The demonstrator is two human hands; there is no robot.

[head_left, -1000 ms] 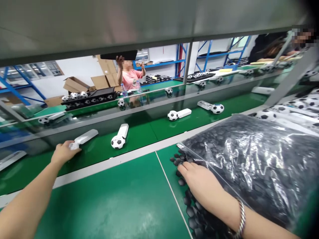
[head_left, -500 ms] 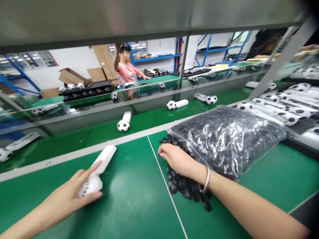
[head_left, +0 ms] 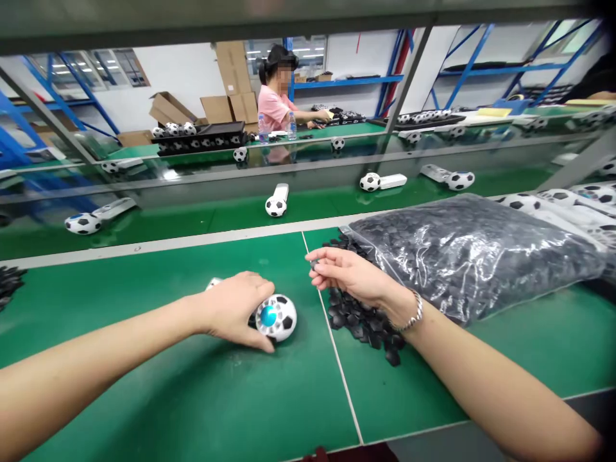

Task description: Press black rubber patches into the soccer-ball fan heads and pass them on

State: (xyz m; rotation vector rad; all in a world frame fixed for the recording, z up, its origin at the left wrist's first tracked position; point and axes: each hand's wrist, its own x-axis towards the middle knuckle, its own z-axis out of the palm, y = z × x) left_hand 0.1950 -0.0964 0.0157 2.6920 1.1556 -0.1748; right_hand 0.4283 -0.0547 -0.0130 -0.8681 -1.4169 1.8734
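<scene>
My left hand (head_left: pixel 235 308) is closed around a soccer-ball-shaped device (head_left: pixel 285 319) with a blue centre, held low over the green work surface. The ball end points right; most of its white handle is hidden under my hand. Between the fingertips of my right hand (head_left: pixel 349 274) is a small black piece (head_left: pixel 314 264). That hand hovers at the left edge of a pile of black pieces (head_left: pixel 353 324), which spills beside a clear plastic bag (head_left: pixel 462 256) full of similar pieces.
Behind a pale rail, a green belt (head_left: pixel 212 218) carries several ball-headed devices (head_left: pixel 276 206). More devices (head_left: pixel 561 197) lie behind the bag at right. Black pieces (head_left: pixel 8 282) lie at far left. Across the line, a person in a pink top (head_left: pixel 272 106) works at another bench.
My left hand has moved right and now grips a device with its ball end to the right. My right hand has lifted slightly from the pile, a black piece now visible in its fingers.
</scene>
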